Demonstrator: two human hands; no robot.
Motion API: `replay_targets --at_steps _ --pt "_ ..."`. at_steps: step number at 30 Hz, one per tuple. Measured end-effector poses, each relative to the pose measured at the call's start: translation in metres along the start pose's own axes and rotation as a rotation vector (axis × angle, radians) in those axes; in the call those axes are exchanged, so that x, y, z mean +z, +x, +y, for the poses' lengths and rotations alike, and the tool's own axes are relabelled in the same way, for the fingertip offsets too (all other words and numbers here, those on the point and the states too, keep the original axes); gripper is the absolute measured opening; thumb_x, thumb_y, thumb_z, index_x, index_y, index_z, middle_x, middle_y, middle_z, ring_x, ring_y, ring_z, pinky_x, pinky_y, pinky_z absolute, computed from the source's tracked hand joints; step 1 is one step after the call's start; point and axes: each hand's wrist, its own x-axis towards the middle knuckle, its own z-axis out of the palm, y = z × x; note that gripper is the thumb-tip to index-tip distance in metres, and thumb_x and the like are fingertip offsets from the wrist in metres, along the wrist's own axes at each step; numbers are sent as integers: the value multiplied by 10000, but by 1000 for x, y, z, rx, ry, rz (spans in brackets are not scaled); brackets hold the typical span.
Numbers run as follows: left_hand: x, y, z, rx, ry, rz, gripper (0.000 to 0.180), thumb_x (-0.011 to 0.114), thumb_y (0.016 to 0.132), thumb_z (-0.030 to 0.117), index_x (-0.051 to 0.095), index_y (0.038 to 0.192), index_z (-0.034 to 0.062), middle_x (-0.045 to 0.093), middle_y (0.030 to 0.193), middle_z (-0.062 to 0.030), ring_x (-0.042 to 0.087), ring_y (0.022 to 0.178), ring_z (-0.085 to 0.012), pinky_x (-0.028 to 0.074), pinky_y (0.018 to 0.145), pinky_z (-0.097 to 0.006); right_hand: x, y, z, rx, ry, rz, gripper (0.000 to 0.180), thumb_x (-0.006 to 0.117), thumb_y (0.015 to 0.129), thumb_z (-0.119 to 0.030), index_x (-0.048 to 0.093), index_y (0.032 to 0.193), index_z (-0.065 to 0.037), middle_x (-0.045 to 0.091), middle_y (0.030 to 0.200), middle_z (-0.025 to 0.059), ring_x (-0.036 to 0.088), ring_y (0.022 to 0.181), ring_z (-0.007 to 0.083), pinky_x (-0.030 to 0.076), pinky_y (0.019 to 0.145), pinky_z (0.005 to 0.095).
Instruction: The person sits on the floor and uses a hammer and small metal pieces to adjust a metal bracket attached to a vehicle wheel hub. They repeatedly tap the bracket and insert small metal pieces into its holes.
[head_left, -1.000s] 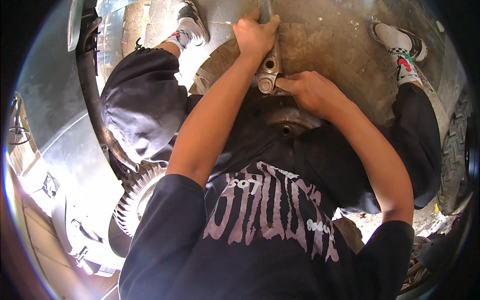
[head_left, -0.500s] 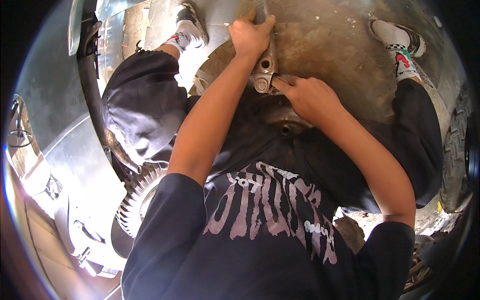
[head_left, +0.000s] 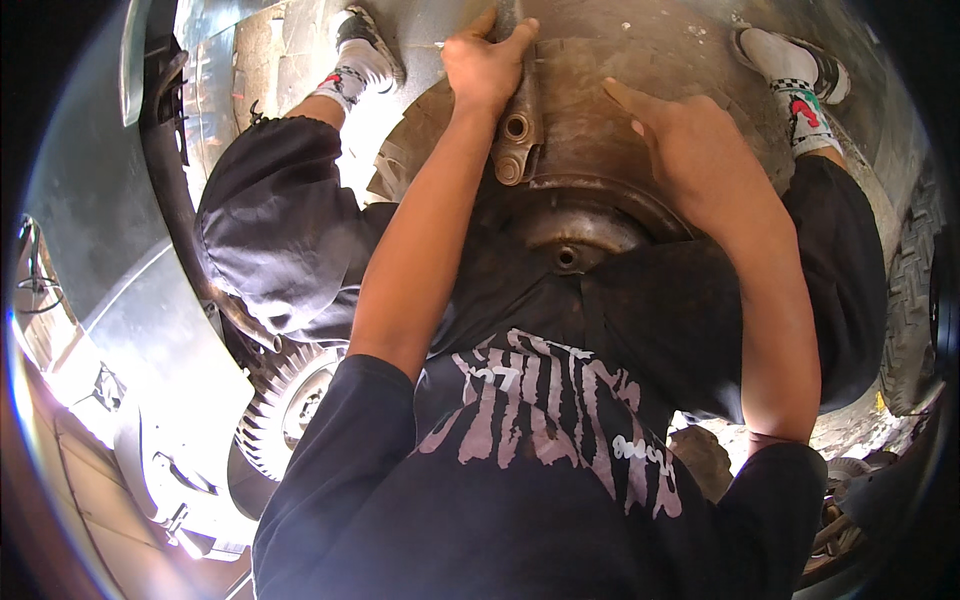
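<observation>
My left hand is closed around a dark metal bar near the top middle. The bar's near end carries a round hole and a bolt-like pivot, and it sits just above the rim of a rusty round metal part between my thighs. A small hollow hub stands up from that round part. My right hand hovers to the right of the bar, apart from it. Its index finger points up and left, with the thumb side below it; the other fingers are mostly hidden, and no object shows in the hand.
Brown, worn ground lies beyond the round part. A toothed wheel stands at my left, near pale metal panels. At the far right is a treaded tyre. A rock shows by my right elbow.
My right hand has left the bar's near end and swung right and up, with its index finger now extended. My left hand keeps the bar, shifted slightly left.
</observation>
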Motion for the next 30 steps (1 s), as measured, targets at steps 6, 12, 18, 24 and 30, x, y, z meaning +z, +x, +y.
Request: replay_targets --at_steps 6,12,18,24,30 --pt "-10 8 22 -359 -618 226 442 825 893 258 753 1123 -113 777 955 -133 693 830 -171 562 788 -293 -4 0 2 -37 61 30 403 587 952 -80 686 1341 -47 694 926 302 690 884 468 552 850 534" --pt "-43 12 53 -719 -902 133 386 726 950 264 729 1102 -92 729 891 -137 725 770 -230 574 680 -320 -11 6 -11 -70 210 23 379 587 997 -135 671 1356 -45 702 912 281 683 877 469 522 810 530" --pt "-53 16 71 -643 -1088 196 392 734 939 244 697 1096 -113 713 901 -149 733 765 -263 599 743 -351 -9 10 -13 -60 310 112 413 586 1030 -167 611 1425 -47 714 852 232 685 788 427 518 760 486" --pt "-56 12 93 -552 -1199 297 368 685 963 234 679 1064 -120 704 887 -170 740 781 -289 602 884 -388 -10 10 -17 50 386 -8 437 589 1047 -199 587 1460 -57 738 836 179 721 709 315 543 736 429" --pt "-44 26 74 -519 -1391 320 409 436 1036 335 507 1218 -25 676 1016 -179 679 829 -302 578 800 -451 -8 13 -11 18 421 1 426 582 1057 -191 591 1461 -57 749 860 164 713 693 291 550 729 406"
